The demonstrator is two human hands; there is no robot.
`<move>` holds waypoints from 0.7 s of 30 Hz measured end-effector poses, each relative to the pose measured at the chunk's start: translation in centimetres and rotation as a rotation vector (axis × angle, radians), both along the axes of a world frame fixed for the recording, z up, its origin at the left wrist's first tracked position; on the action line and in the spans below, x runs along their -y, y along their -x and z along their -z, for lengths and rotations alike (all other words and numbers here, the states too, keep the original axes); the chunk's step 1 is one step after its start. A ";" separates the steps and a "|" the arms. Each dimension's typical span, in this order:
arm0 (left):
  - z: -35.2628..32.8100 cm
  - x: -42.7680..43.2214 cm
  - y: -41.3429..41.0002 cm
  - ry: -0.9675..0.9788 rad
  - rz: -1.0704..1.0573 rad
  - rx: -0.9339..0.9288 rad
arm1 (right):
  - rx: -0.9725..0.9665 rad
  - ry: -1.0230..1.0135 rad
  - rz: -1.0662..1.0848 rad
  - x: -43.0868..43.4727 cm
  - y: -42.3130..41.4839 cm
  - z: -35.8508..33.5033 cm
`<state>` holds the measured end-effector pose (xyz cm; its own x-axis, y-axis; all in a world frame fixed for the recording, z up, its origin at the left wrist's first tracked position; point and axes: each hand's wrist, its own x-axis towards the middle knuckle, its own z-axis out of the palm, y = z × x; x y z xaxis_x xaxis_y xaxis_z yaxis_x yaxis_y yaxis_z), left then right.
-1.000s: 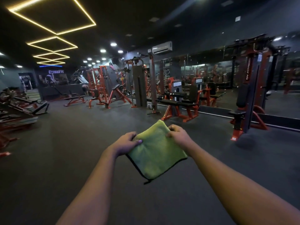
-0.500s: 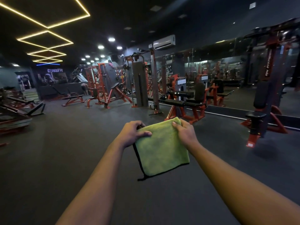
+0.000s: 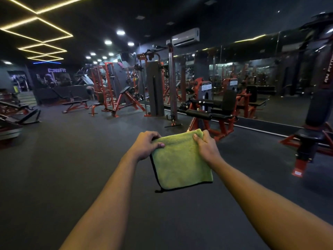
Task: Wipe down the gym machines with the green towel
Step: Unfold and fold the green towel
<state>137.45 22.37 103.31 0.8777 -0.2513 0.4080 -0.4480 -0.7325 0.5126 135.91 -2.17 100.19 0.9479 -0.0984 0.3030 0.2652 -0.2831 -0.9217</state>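
A folded green towel with a black hem hangs in front of me above the dark floor. My left hand grips its top left corner, thumb on the front. Its top right corner is pinched by my right hand. Straight ahead, just beyond the towel, stands a red and black leg machine with padded rollers. A tall grey cable machine rises to its left. At the right edge is another red and black seated machine.
A mirror wall runs along the right behind the machines. Red benches and racks fill the back, and dark benches line the left. Dark rubber floor stretches between them.
I have stepped forward and turned left, so the machines look nearer and the right-hand machine has slid to the edge. The towel now hangs squarer; both hands keep their hold.
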 end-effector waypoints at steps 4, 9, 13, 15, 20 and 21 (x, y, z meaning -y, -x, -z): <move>0.0 -1.9 -12.2 -0.010 0.026 -0.009 | -0.006 0.010 0.013 -1.7 -11.4 -0.4; -0.5 -2.9 -27.7 -0.040 0.043 -0.008 | -0.023 0.015 0.048 -2.8 -25.9 -1.0; 0.4 -2.5 -39.3 -0.047 0.077 -0.019 | -0.019 0.027 0.066 -2.5 -37.3 0.1; 1.1 -2.2 -45.4 -0.046 0.085 -0.017 | -0.019 0.031 0.061 -2.0 -43.4 0.7; 1.7 -0.6 -60.7 -0.016 0.063 -0.003 | -0.008 -0.007 0.052 -0.3 -59.6 1.5; 1.6 -0.4 -63.5 -0.016 0.057 -0.006 | -0.012 -0.008 0.046 -0.2 -62.6 1.3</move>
<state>200.96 22.79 101.67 0.8645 -0.3072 0.3979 -0.4857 -0.7144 0.5037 198.56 -2.02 98.90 0.9458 -0.1444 0.2908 0.2411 -0.2877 -0.9269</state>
